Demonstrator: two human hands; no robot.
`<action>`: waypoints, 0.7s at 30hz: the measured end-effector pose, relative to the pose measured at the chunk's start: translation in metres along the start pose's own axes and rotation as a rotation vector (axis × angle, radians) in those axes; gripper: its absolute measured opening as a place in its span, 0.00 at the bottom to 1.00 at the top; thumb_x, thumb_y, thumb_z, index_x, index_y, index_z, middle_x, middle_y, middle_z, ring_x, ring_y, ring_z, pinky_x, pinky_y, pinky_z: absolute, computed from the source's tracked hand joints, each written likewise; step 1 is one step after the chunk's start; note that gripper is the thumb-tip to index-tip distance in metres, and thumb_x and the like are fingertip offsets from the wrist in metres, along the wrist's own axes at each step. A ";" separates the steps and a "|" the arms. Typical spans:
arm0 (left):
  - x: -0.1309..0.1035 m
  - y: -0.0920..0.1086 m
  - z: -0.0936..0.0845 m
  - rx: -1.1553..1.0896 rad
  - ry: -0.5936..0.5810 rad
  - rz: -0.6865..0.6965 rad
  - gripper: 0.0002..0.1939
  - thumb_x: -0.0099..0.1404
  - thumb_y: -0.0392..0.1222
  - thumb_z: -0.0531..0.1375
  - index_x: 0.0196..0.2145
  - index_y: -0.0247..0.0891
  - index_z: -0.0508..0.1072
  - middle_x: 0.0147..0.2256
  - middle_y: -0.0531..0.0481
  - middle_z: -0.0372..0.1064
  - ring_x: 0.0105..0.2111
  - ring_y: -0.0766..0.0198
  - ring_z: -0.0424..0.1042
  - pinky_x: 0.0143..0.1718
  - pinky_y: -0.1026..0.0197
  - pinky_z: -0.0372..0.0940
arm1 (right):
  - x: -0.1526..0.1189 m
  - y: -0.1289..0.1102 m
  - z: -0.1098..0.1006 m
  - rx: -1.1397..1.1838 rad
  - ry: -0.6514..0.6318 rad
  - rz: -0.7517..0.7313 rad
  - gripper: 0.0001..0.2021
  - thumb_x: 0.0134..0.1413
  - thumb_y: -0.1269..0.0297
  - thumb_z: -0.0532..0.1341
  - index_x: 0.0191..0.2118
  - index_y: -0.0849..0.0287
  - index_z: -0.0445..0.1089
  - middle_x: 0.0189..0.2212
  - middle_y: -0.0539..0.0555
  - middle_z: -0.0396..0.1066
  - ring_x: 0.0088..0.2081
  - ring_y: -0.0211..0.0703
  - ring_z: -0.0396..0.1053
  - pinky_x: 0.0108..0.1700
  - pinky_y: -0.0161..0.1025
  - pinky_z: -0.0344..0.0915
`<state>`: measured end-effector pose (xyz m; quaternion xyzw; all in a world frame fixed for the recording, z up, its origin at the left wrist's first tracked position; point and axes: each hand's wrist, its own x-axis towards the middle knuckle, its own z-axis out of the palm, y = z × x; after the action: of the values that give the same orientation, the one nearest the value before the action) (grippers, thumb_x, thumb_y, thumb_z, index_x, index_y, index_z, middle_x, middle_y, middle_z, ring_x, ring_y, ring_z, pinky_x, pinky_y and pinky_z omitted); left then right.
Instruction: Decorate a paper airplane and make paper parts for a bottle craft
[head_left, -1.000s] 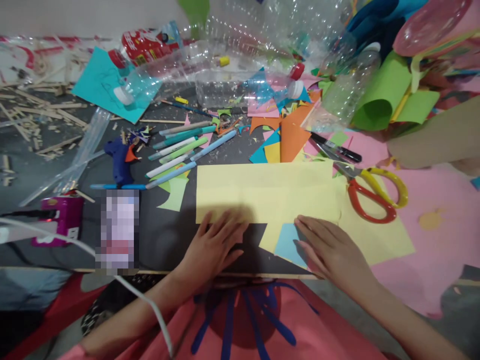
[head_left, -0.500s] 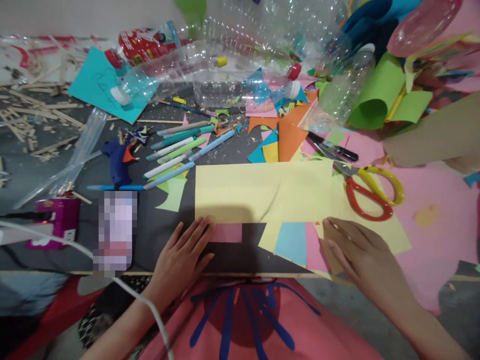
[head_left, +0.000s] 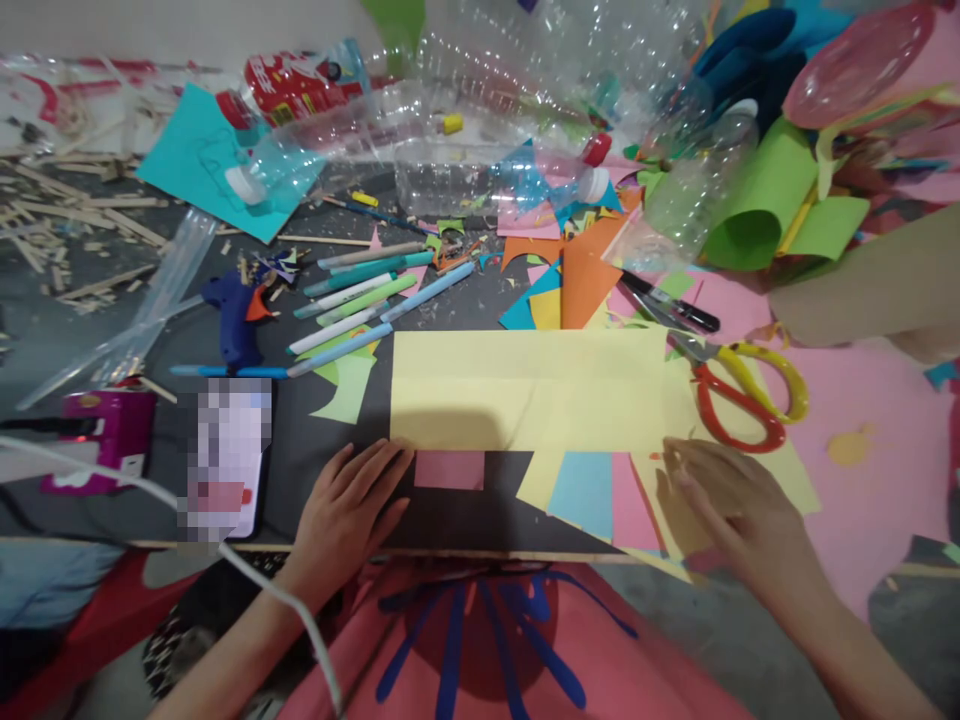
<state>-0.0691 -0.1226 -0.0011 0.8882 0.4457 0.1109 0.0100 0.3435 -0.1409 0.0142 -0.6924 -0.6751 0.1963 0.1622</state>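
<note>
A pale yellow sheet of paper [head_left: 525, 385] lies lengthwise across the dark tabletop, a soft shadow over its lower left part. My left hand [head_left: 352, 510] rests flat at its lower left corner, fingers stretched out and fingertips at the edge. At the lower right corner is my right hand [head_left: 742, 510], its fingers extended over the paper pieces there, holding nothing that I can see. Beneath the sheet's near edge stick out a pink piece [head_left: 450, 470] and a light blue strip [head_left: 583, 495]. Scissors [head_left: 739, 395] with red and yellow handles lie just beyond my right hand.
Felt-tip pens [head_left: 367, 300], a blue glue gun [head_left: 236, 320] and a phone [head_left: 232, 455] are on the left. Clear plastic bottles [head_left: 480, 175] line the back. A white cable [head_left: 292, 600] crosses my left forearm. Another person's arm [head_left: 862, 290] reaches in at right.
My left hand has slid slightly left toward the sheet's corner. My right hand has shifted a little to the right. The sheet has stayed nearly in place.
</note>
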 end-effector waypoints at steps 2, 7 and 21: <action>0.000 -0.002 -0.001 -0.018 -0.015 -0.002 0.22 0.73 0.40 0.50 0.62 0.34 0.65 0.50 0.41 0.76 0.49 0.54 0.76 0.54 0.52 0.63 | 0.010 -0.005 -0.007 0.252 -0.064 0.282 0.22 0.56 0.47 0.60 0.51 0.54 0.73 0.43 0.59 0.79 0.38 0.51 0.76 0.41 0.48 0.74; -0.004 -0.009 0.001 -0.074 -0.029 -0.005 0.25 0.73 0.41 0.50 0.65 0.38 0.60 0.51 0.43 0.76 0.49 0.54 0.76 0.52 0.52 0.65 | 0.037 -0.008 -0.019 0.645 -0.188 0.652 0.24 0.41 0.44 0.71 0.44 0.50 0.77 0.40 0.59 0.77 0.35 0.45 0.73 0.31 0.36 0.70; -0.016 -0.023 0.010 -0.160 -0.022 0.042 0.25 0.73 0.42 0.50 0.65 0.38 0.61 0.54 0.42 0.75 0.56 0.55 0.72 0.63 0.50 0.59 | 0.062 -0.008 -0.014 0.849 -0.082 0.670 0.24 0.34 0.50 0.75 0.42 0.49 0.77 0.44 0.56 0.78 0.39 0.47 0.75 0.33 0.39 0.70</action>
<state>-0.0938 -0.1204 -0.0167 0.8948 0.4167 0.1365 0.0834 0.3445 -0.0778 0.0272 -0.7350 -0.2848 0.5196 0.3296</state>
